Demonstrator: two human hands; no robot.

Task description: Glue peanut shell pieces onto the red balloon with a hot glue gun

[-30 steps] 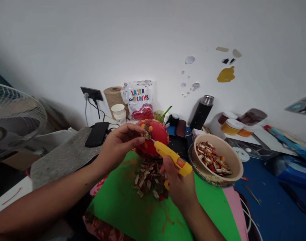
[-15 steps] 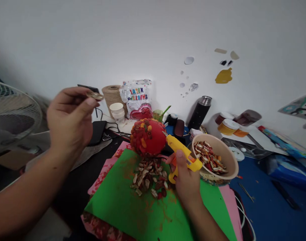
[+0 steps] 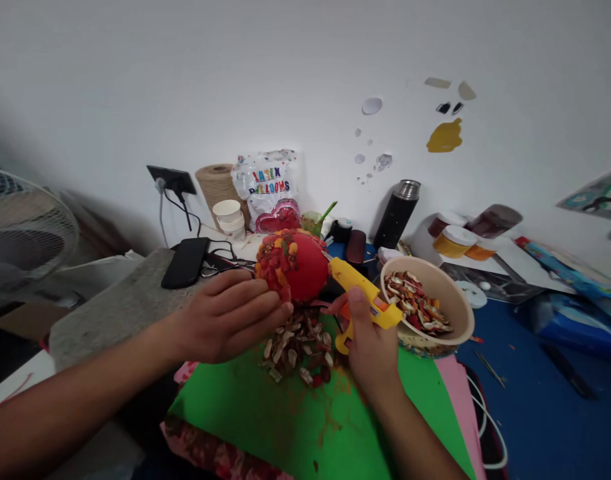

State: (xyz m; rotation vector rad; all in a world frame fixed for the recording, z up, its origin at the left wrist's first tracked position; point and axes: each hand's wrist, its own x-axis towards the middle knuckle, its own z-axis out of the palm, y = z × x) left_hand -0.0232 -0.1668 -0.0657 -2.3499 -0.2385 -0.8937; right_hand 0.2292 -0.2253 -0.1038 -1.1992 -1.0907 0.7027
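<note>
A yellow hot glue gun (image 3: 361, 283) is in my right hand (image 3: 374, 357), its metal tip at the right side of a red ball (image 3: 311, 268). Painted orange and red shell pieces cover the ball's left side. My left hand (image 3: 233, 317) is at the ball's lower left, back toward me, fingers together and partly bent. Its thumb and anything between the fingers are hidden. A pile of peanut shells (image 3: 298, 343) lies below the ball on a green sheet (image 3: 280, 420).
A beige bowl (image 3: 463, 320) of painted shells stands to the right. Behind are a black flask (image 3: 396, 217), paper cups (image 3: 229, 217), a balloon bag (image 3: 268, 190) and a twine spool (image 3: 218, 187). A phone (image 3: 185, 262) lies left, near a fan (image 3: 28, 227).
My left hand, which held up a peanut shell half, has come down and right to the ball. The shell is out of sight. My right hand keeps the glue gun near the ball.
</note>
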